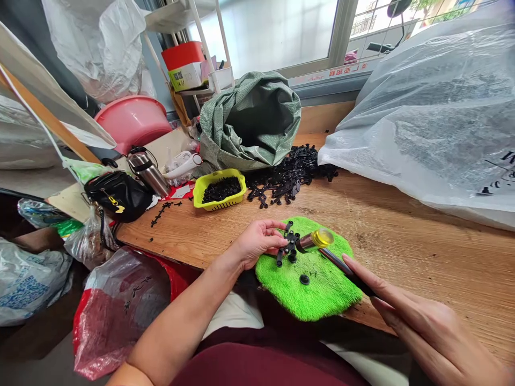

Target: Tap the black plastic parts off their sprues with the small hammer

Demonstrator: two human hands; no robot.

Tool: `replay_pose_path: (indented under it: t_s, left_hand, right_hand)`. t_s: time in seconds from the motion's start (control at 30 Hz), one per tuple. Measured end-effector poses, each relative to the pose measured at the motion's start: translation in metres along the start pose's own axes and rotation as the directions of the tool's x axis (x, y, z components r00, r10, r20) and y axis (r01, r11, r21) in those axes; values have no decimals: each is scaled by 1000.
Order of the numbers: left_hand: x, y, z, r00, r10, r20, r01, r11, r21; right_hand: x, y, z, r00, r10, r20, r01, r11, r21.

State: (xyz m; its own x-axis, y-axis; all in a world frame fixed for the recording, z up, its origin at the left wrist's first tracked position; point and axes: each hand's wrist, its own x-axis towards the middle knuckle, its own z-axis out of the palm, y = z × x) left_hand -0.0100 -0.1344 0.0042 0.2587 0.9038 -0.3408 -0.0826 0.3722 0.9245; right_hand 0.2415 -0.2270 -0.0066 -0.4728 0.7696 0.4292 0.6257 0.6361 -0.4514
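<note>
On a bright green fluffy cloth (322,300) at the table's front edge lies a black plastic part with several arms (290,246). My left hand (261,241) pinches this part from its left side. In my right hand (418,316) is the dark handle of a mallet (316,239) with a clear yellow face. Its head is over the cloth, just right of the black part; whether they touch I cannot tell. A small round black piece (304,280) sits on the cloth nearer to me.
Behind the cloth are a yellow basket (219,203) of small black parts, a loose heap of black parts (295,174) and a green woven sack (249,123). White plastic sheeting (434,118) covers the right. A black bag (118,195) and steel bottle (147,170) stand left.
</note>
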Motion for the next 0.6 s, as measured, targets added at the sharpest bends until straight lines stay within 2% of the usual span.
replay_pose_path:
  t_s: [0.1,0.3,0.47,0.6]
  left_hand:
    - [0,-1,0,1000,-1,8,1,1000,9]
    - [-2,-1,1,998,70,11,-70,996,48]
    - [-3,1,3,989,148,16,-149,983,108]
    - [-2,0,3,983,184,11,-183,967,178]
  right_hand:
    - [1,-2,-1,999,27,-17,-27,1000,-11]
    - [10,-7,-5,998,-53,35,56,994,-96]
    - [9,-9,-11,993,-73,-90,58,985,-161]
    - [7,-10,-8,998,-60,-7,57,977,-206]
